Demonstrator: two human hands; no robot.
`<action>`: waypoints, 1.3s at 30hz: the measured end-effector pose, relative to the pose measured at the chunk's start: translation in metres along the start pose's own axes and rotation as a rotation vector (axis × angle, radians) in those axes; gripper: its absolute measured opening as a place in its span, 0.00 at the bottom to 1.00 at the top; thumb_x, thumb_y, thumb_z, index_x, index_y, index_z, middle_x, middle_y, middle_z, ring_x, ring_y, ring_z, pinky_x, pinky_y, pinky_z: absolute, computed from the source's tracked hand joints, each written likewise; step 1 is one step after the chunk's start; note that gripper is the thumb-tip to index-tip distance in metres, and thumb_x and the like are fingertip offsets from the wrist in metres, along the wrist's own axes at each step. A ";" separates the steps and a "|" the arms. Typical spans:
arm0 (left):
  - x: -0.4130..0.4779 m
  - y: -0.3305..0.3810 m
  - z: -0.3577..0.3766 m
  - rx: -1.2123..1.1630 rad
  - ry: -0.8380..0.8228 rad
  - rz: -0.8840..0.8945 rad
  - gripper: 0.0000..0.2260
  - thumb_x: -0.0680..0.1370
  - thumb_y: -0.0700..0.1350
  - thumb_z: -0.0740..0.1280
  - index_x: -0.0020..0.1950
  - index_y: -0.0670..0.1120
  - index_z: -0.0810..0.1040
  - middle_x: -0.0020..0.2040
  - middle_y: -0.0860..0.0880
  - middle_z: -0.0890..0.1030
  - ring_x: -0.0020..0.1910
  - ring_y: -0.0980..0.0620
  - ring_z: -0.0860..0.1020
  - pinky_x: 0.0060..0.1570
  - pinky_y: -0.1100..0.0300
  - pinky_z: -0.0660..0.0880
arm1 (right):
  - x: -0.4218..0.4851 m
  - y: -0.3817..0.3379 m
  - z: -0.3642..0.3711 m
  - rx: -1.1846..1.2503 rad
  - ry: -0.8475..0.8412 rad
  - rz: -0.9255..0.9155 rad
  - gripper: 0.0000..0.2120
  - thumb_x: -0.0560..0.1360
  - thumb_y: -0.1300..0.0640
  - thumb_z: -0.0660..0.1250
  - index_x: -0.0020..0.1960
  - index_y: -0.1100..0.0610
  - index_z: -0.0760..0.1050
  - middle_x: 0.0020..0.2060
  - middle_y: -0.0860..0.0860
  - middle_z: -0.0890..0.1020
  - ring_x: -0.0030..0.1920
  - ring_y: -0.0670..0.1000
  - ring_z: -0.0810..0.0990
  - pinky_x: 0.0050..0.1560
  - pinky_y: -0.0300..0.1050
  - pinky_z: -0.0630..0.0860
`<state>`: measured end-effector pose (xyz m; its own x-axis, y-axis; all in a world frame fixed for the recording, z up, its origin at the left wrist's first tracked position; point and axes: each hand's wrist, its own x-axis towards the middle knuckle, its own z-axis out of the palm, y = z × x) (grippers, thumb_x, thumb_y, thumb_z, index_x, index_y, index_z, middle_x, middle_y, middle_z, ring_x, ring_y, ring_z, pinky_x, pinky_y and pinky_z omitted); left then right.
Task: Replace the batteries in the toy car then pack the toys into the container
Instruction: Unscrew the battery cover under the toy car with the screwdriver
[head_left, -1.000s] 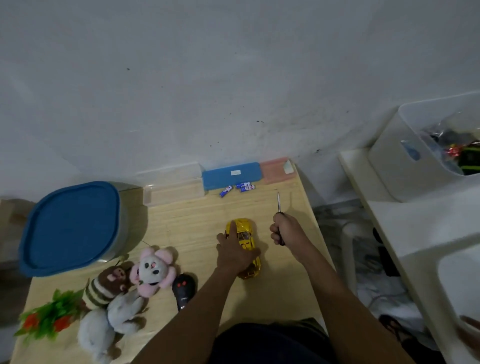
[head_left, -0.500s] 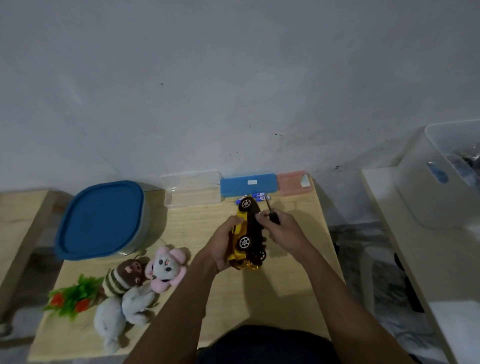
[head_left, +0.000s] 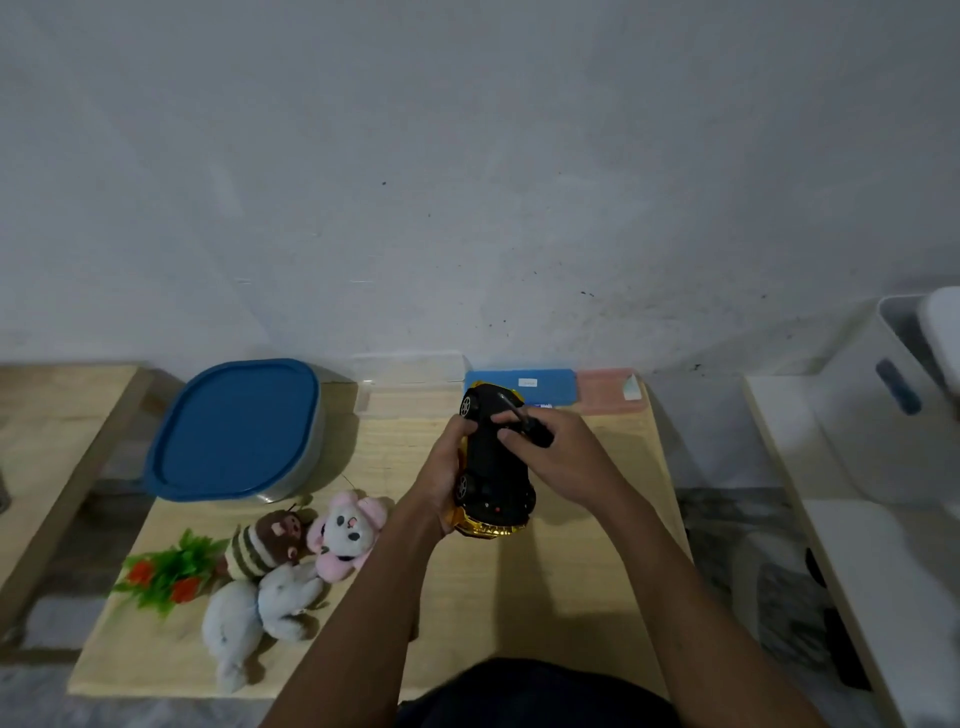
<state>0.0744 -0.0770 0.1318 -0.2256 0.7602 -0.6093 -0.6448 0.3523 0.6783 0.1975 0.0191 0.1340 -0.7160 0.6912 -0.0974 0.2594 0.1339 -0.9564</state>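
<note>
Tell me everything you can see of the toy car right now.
The toy car looks plastic: shiny gold body, black underside turned up toward the camera, two silver-hubbed wheels showing on one side. The left hand grips its side over the wooden table; the right hand holds a screwdriver with its tip against the underside.

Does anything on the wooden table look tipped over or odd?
Only the yellow toy car: it is belly-up, black underside showing, gripped by the left hand while the right hand holds a black-handled screwdriver against it. Nothing looks spilled or broken.
</note>
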 end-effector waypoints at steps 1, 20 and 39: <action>0.000 0.001 0.000 0.016 -0.002 0.008 0.19 0.80 0.51 0.55 0.49 0.40 0.81 0.35 0.41 0.83 0.32 0.45 0.81 0.34 0.57 0.79 | 0.001 -0.001 0.000 -0.025 -0.007 -0.006 0.09 0.76 0.53 0.69 0.54 0.41 0.81 0.50 0.42 0.83 0.52 0.41 0.80 0.53 0.42 0.79; -0.018 0.014 -0.002 0.145 -0.024 0.156 0.18 0.80 0.48 0.55 0.60 0.39 0.78 0.47 0.40 0.82 0.43 0.44 0.82 0.40 0.55 0.80 | 0.005 -0.030 0.009 -0.009 -0.037 0.025 0.06 0.76 0.55 0.68 0.46 0.44 0.80 0.46 0.44 0.82 0.50 0.45 0.81 0.44 0.37 0.76; -0.026 0.022 -0.020 0.185 -0.125 0.173 0.20 0.72 0.45 0.61 0.61 0.37 0.76 0.52 0.39 0.79 0.51 0.45 0.80 0.51 0.53 0.78 | 0.007 -0.055 0.010 -0.094 -0.118 0.082 0.08 0.75 0.53 0.64 0.41 0.48 0.81 0.37 0.45 0.80 0.41 0.46 0.78 0.45 0.45 0.74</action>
<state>0.0513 -0.0997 0.1547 -0.2217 0.8749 -0.4305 -0.4573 0.2967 0.8384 0.1717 0.0090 0.1828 -0.7598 0.6148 -0.2115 0.3760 0.1501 -0.9144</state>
